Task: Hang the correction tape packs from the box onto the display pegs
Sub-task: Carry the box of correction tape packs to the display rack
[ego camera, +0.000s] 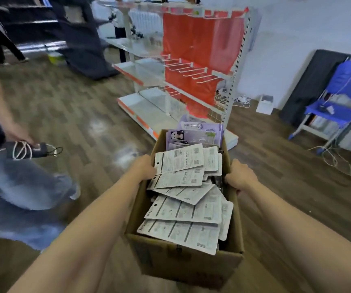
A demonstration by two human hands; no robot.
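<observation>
- The cardboard box (183,265) sits low in the centre of the frame, carried between both forearms, its long axis running from the bottom edge up toward the rack.
- The left hand (144,168) grips the box's left wall near the far end, fingers curled over the rim and partly hidden under the packs.
- The right hand (241,176) grips the right wall opposite it, fingers curled over the rim.
- The correction tape packs (183,210) lie between the two hands and below them in the frame, piled loosely in the box, mostly printed backs up, fanned at slightly differing angles with their long sides across the box.
- A few purple-fronted packs (193,136) stand at the far end, beyond both hands.
- The display pegs (189,68) jut leftward from the red-backed rack (231,85) in the upper centre, well apart from the box.
- At the left edge, another person's hand (20,134) holds a dark object with a white cord.
</observation>
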